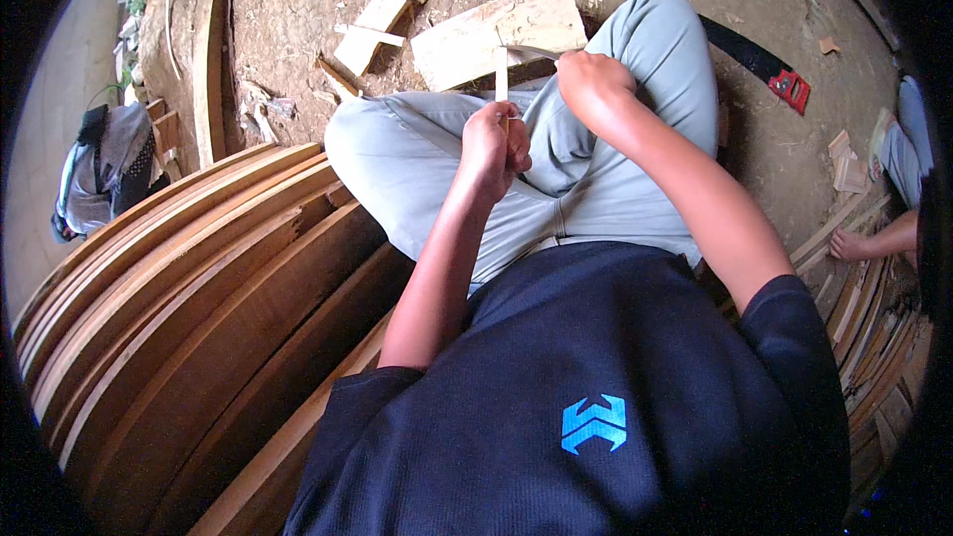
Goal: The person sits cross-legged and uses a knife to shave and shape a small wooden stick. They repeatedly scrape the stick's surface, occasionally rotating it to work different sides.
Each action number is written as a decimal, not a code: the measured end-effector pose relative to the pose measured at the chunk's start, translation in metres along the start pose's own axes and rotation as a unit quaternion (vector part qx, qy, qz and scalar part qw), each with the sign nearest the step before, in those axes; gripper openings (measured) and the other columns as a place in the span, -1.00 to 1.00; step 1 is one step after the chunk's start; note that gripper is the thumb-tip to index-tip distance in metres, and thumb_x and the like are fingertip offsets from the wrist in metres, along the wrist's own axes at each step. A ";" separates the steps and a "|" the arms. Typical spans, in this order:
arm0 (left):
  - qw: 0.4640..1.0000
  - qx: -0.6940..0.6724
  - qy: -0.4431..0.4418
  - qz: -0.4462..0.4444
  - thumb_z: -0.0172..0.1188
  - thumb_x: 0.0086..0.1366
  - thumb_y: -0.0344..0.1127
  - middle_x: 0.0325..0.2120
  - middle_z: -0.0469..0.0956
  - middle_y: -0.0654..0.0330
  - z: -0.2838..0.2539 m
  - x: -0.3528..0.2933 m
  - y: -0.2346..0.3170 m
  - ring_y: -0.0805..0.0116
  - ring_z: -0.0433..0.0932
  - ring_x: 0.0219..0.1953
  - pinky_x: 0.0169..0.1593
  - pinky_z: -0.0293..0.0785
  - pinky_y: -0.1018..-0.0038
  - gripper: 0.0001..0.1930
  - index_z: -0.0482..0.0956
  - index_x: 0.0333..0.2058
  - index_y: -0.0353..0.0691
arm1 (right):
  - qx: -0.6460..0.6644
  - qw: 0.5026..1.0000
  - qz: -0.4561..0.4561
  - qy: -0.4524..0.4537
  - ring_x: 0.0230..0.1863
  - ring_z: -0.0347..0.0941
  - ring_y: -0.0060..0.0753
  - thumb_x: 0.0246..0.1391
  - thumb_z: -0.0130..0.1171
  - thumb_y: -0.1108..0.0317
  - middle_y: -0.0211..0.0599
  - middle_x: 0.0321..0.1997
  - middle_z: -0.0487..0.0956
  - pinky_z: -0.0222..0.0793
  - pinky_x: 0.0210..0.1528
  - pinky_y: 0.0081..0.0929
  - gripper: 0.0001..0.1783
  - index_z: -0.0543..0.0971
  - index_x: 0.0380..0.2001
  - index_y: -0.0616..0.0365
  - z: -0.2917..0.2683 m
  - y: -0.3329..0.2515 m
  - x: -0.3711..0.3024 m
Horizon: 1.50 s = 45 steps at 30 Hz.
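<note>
My left hand (489, 147) is closed around the lower end of a narrow, pale wooden stick (501, 79), which points away from me. In my right hand (594, 87) is a knife (536, 51), its handle hidden by my fingers. The thin blade reaches left to the stick's far end and seems to touch it. Beneath both lies a thick, pale wood block (462, 40) on the ground, just beyond my crossed legs.
Long boards (228, 268) are stacked at my left. A smaller wood block (377, 22) and offcuts lie ahead on the dirt floor. A saw with a red handle (790, 91) rests beyond my right knee. Cloth (109, 164) is far left; another person's limb (874, 241) shows far right.
</note>
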<state>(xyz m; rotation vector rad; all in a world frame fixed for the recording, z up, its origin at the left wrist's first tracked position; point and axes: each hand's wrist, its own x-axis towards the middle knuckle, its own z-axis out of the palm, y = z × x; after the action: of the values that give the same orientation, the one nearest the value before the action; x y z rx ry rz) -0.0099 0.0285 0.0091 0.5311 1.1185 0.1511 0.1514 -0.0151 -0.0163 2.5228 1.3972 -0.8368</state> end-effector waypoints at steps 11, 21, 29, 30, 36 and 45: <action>0.999 0.009 -0.030 -0.016 -0.22 0.36 -0.22 -0.81 0.05 0.40 -0.019 -0.005 0.008 0.52 0.02 -0.81 -0.72 -0.05 0.52 -0.80 0.32 -0.38 -0.12 | 0.093 0.995 0.029 0.012 -0.15 0.57 0.05 0.27 -0.21 0.21 0.10 -0.23 0.60 0.49 -0.13 -0.11 -0.58 0.57 -0.25 0.30 0.011 0.008 -0.018; 1.000 0.017 0.001 0.011 -0.14 0.32 -0.21 -0.81 0.06 0.35 0.000 -0.003 -0.014 0.43 0.05 -0.78 -0.67 -0.02 0.45 -0.83 0.30 -0.33 -0.17 | 0.044 0.998 0.020 0.040 -0.19 0.61 -0.16 0.08 -0.06 0.40 -0.06 -0.27 0.64 0.55 -0.22 -0.27 -0.74 0.64 -0.35 0.20 0.010 -0.002 -0.011; 0.998 0.032 -0.011 0.052 -0.13 0.30 -0.21 -0.80 0.12 0.31 0.002 0.004 -0.026 0.41 0.10 -0.78 -0.67 0.02 0.43 -0.84 0.29 -0.34 -0.17 | -0.006 0.999 0.032 0.000 -0.14 0.60 -0.26 0.05 0.06 0.38 -0.16 -0.22 0.65 0.54 -0.19 -0.36 -0.80 0.66 -0.34 0.10 -0.002 -0.023 -0.008; 0.998 0.032 -0.010 0.052 -0.13 0.30 -0.21 -0.80 0.12 0.31 0.002 0.005 -0.027 0.41 0.10 -0.78 -0.67 0.02 0.43 -0.84 0.29 -0.33 -0.17 | -0.017 0.999 0.039 -0.002 -0.14 0.60 -0.28 0.05 0.08 0.38 -0.18 -0.21 0.65 0.54 -0.20 -0.38 -0.81 0.66 -0.33 0.09 -0.004 -0.027 -0.007; 0.998 0.029 -0.007 0.052 -0.13 0.30 -0.22 -0.80 0.14 0.30 0.001 0.008 -0.029 0.41 0.10 -0.78 -0.67 0.04 0.42 -0.83 0.30 -0.29 -0.19 | -0.059 0.997 0.040 0.007 -0.16 0.61 -0.35 0.04 0.10 0.38 -0.25 -0.22 0.66 0.55 -0.25 -0.41 -0.81 0.67 -0.32 0.05 -0.002 -0.034 0.002; 0.997 0.013 -0.003 0.071 -0.16 0.32 -0.18 -0.83 0.09 0.31 -0.013 0.004 -0.028 0.39 0.09 -0.80 -0.67 0.04 0.41 -0.82 0.29 -0.32 -0.15 | 0.099 0.989 0.039 0.106 -0.26 0.59 0.03 0.26 -0.20 0.20 0.09 -0.34 0.61 0.51 -0.22 -0.13 -0.59 0.55 -0.33 0.28 0.012 -0.002 -0.010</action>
<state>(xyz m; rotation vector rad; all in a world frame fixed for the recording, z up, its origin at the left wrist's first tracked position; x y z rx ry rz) -0.0238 0.0099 -0.0125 0.6343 1.0791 0.2582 0.1406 -0.0260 -0.0207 2.8724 1.3217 -0.7455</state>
